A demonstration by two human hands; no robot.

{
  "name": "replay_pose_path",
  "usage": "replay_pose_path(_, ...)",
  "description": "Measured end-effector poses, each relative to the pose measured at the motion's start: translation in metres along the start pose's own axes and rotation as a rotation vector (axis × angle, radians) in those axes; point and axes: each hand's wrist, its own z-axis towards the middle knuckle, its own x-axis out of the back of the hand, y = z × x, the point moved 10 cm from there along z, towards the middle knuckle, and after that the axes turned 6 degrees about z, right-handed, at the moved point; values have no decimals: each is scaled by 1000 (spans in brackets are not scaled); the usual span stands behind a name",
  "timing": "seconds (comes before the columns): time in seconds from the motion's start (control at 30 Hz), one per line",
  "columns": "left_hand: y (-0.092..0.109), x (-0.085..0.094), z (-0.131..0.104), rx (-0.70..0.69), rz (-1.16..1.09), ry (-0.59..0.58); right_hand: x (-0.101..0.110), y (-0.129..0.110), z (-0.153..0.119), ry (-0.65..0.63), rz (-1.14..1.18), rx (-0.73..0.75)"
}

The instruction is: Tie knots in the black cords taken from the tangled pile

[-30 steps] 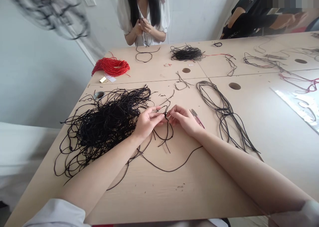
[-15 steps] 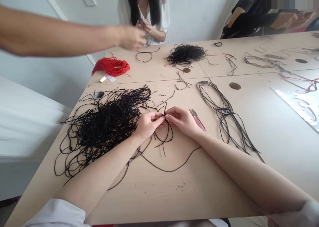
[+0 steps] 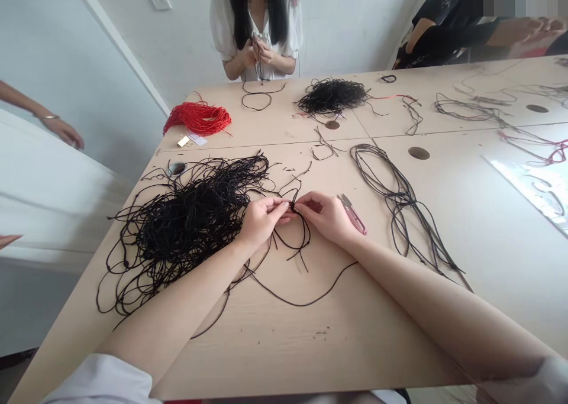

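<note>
My left hand (image 3: 265, 217) and my right hand (image 3: 326, 215) meet above the middle of the table, each with fingers pinched on a thin black cord (image 3: 306, 229). A loop of this cord and its loose ends hang below my fingertips. The fine detail between the fingertips is too small to make out. Left of my left hand lies a big tangled pile of black cords (image 3: 186, 215). Small pink-handled snips (image 3: 352, 215) rest just right of my right hand.
On the table (image 3: 284, 351) lie a bundle of long black cords (image 3: 402, 200), red cords (image 3: 198, 119) and a farther black pile (image 3: 332, 96). A person opposite holds cords. Another person's hand (image 3: 64, 131) is at the left; more hands show at the upper right.
The other person's arm that reached across the upper left has drawn back to the left edge. The cord loop under my fingers has shifted slightly right.
</note>
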Motion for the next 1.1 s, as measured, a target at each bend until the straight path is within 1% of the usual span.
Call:
replay_pose_path(0.2,1,1,0,-11,-44,9,-2,8,1,-5,13,-31)
replay_pose_path(0.37,2,2,-1,-6,-36,31,1,14,1,20,22,-74)
replay_pose_path(0.57,1,4,0,-4,-46,51,1,13,1,19,31,-72)
replay_pose_path(0.9,-1,11,-2,11,-48,132,3,10,0,29,45,-109)
replay_pose_path(1.1,-1,11,-1,-32,-21,141,8,13,1,79,63,-112)
